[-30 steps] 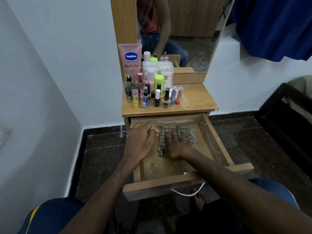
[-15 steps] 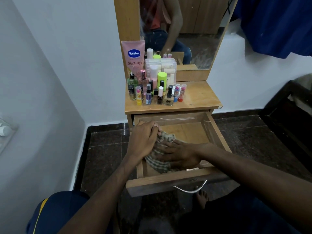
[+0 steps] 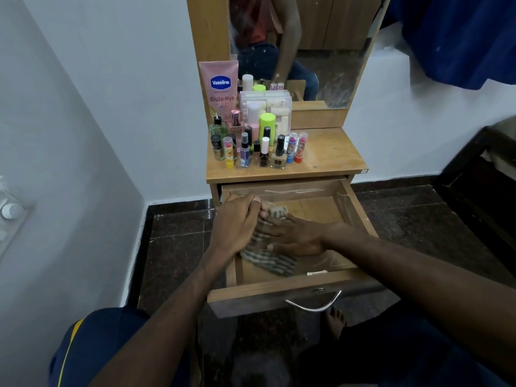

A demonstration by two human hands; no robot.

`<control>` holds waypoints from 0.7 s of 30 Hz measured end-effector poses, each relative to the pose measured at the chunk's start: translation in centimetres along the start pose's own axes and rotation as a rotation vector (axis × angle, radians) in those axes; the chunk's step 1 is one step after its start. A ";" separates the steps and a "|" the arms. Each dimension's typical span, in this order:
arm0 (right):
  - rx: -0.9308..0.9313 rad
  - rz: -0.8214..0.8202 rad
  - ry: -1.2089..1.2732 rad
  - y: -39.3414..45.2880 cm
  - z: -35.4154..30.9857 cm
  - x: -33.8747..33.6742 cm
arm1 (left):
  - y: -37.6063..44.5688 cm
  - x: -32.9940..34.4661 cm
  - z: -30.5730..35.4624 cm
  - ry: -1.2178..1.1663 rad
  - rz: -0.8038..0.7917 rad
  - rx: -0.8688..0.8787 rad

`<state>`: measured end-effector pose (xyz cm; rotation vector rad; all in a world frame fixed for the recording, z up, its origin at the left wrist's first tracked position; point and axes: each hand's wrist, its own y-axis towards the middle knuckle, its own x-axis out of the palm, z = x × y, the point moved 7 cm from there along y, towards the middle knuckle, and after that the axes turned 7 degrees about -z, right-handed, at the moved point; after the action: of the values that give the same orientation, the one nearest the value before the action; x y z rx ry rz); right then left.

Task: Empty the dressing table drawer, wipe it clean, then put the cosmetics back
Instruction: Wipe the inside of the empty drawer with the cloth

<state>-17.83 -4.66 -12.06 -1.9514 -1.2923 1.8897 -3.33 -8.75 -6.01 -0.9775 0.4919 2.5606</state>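
Wiping is the step in hand: right hand (image 3: 296, 236), fingers flat, presses the cloth (image 3: 268, 259) onto the drawer (image 3: 279, 286) floor; left hand (image 3: 237, 222), fingers curled, grips its edge. Cosmetics (image 3: 251, 146) wait beyond the fingers on the surface (image 3: 332, 157), next to go back.

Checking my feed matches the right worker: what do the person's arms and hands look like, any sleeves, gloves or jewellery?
Both forearms are bare, with no sleeves reaching into view. The left hand and right hand wear no gloves, and no watch or bracelet shows at either wrist. Whether a finger carries a ring cannot be told. Lower down, dark navy clothing with a yellow stripe shows.
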 end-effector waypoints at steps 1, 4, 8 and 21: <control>-0.006 0.016 -0.082 1.0 -0.8 0.3 | 0.0 0.0 0.0 -0.001 -0.001 0.000; -0.111 0.030 -0.146 2.2 -2.1 1.8 | 0.0 -0.1 -0.1 -0.025 0.033 0.008; -0.010 -0.174 -0.058 0.3 1.7 4.8 | 0.1 -0.3 -0.1 -0.045 0.046 0.002; -0.103 0.133 -0.357 0.3 -1.1 1.1 | 0.3 -0.2 -0.3 -0.014 0.020 0.011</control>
<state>-16.84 -3.68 -12.85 -1.8455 -1.4004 2.3673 -3.13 -9.18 -6.08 -0.9556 0.5141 2.5777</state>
